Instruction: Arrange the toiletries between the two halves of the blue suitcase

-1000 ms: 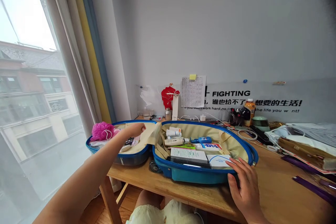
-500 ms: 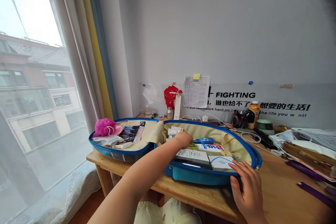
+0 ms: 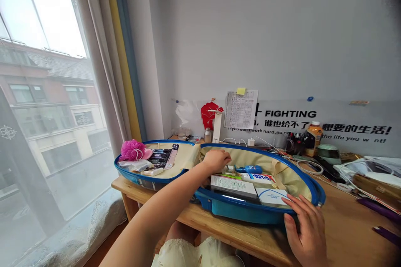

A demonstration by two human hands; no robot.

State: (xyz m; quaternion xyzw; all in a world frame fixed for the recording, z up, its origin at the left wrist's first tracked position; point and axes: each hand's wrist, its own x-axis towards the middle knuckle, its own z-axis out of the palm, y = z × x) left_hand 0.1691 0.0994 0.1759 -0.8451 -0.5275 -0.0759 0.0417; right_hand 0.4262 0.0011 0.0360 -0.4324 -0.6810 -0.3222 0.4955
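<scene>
A blue suitcase (image 3: 238,210) lies open on a wooden desk (image 3: 341,233). Its right half holds white boxes (image 3: 233,185), a blue bottle (image 3: 250,170) and small tubes. My left hand (image 3: 216,160) reaches into this half with its fingers curled over the tubes at the back left; what it grips is hidden. My right hand (image 3: 305,229) rests with fingers spread on the suitcase's front right rim. The left half (image 3: 184,156) holds a pink bath puff (image 3: 134,150), dark brushes (image 3: 159,156) and small packets.
A large window and curtains (image 3: 125,58) stand to the left. At the back of the desk are an orange bottle (image 3: 311,133), a green jar (image 3: 327,150), cables (image 3: 308,167) and papers (image 3: 372,175) at right. A printed sheet (image 3: 240,109) hangs on the wall.
My left hand moved from the suitcase's left half to the right half and closed over the tubes there. The view shifted slightly left. My right hand stayed on the rim.
</scene>
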